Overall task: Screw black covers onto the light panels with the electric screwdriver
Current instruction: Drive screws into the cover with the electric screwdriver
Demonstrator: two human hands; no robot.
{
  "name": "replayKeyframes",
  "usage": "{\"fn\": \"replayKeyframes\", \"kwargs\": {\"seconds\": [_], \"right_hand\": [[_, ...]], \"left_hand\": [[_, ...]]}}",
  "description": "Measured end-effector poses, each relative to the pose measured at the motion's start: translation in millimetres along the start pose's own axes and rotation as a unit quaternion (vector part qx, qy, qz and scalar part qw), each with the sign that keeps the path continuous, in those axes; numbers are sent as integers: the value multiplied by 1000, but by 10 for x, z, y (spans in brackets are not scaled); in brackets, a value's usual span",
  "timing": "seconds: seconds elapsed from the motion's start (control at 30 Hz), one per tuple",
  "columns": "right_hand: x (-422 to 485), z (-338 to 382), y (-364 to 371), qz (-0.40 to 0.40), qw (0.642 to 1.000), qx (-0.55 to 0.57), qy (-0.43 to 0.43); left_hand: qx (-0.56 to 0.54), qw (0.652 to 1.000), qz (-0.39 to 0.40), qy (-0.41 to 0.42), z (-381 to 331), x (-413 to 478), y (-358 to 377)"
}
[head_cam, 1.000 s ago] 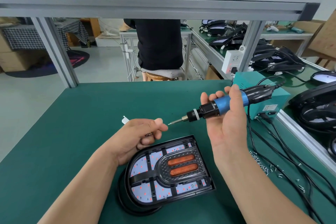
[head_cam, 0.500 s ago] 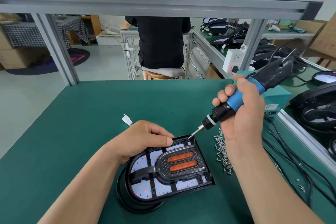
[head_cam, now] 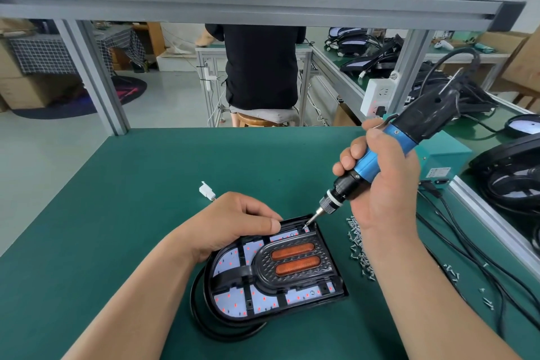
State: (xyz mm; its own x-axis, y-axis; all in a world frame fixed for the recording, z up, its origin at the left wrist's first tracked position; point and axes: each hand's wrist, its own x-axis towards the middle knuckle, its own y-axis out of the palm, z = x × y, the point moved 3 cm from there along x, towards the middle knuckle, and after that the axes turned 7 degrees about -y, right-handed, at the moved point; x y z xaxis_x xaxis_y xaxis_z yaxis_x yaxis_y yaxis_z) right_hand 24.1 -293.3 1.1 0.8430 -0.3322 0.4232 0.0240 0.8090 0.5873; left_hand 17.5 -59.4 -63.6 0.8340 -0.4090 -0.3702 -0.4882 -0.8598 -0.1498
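Fingers and thumb of the right hand were curled tight round the blue barrel of the electric screwdriver, wrist bent and forearm coming up from the lower right. The tool leaned back to the right, its black rear and cord high, its bit tip set down on the far right corner of the black cover. That cover lay on the light panel, which sat flat on the green bench mat with small red dots glowing through its openings.

The left hand rested knuckles-up on the panel's far left edge, fingers curled down over the rim and thumb pressed along the top of it; the fingertips were hidden. A heap of loose screws lay just right of the panel, partly behind the right forearm. A white connector lay on the mat beyond the left hand
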Motion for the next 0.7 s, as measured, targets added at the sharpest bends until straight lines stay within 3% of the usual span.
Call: {"fn": "replayKeyframes", "kwargs": {"seconds": [0.5,0.7], "right_hand": [[-75,-7,110,62,998,-26,1],[-144,-41,227,123,989,-83,-13]], "left_hand": [[45,999,-13,16,-23,26,12],[134,989,-54,43,-35,38,39]]}}
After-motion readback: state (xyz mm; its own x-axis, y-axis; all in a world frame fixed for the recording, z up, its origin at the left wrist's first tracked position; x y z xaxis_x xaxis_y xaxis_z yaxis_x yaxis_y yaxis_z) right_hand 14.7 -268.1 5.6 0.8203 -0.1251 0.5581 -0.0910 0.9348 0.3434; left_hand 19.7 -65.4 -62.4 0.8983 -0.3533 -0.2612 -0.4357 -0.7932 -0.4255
